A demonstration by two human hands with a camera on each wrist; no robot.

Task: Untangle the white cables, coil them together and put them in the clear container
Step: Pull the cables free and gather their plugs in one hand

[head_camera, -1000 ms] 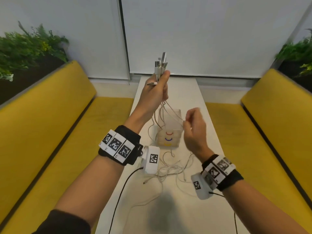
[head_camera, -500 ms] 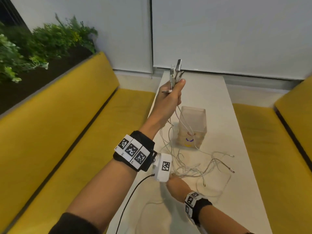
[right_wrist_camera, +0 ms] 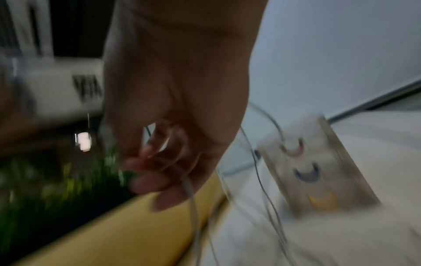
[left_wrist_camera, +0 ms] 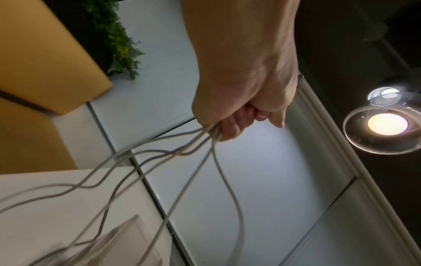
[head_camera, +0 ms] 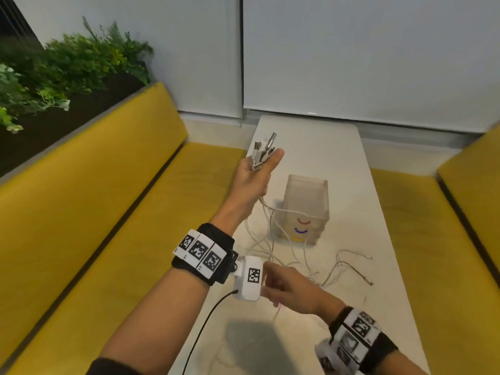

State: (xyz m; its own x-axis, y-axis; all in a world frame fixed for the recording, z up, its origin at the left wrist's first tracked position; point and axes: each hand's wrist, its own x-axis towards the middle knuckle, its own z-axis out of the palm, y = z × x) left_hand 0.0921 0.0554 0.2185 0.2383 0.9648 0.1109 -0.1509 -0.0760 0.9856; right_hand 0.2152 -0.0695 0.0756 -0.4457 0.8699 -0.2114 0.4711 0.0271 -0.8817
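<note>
My left hand (head_camera: 262, 161) is raised over the table's left edge and grips the plug ends of several white cables (head_camera: 263, 147). In the left wrist view the cables (left_wrist_camera: 182, 153) fan down out of that fist (left_wrist_camera: 230, 117). They trail past the clear container (head_camera: 305, 209) into a loose tangle (head_camera: 322, 277) on the white table (head_camera: 311, 147). My right hand (head_camera: 281, 286) is low, just behind the left wrist camera. In the blurred right wrist view its curled fingers (right_wrist_camera: 157, 172) have a thin white cable (right_wrist_camera: 191, 196) running through them. The container (right_wrist_camera: 318, 162) stands upright with coloured arcs on its front.
Yellow benches (head_camera: 89, 212) (head_camera: 443, 239) run along both sides of the narrow table. Green plants (head_camera: 67, 66) sit behind the left bench. A black lead (head_camera: 205, 318) hangs from the left wrist camera. White blinds close off the far end.
My right hand dropped from beside the container down to the cables under my left wrist. The left hand, still holding the plugs, has lowered and tilted slightly. My head turned left.
</note>
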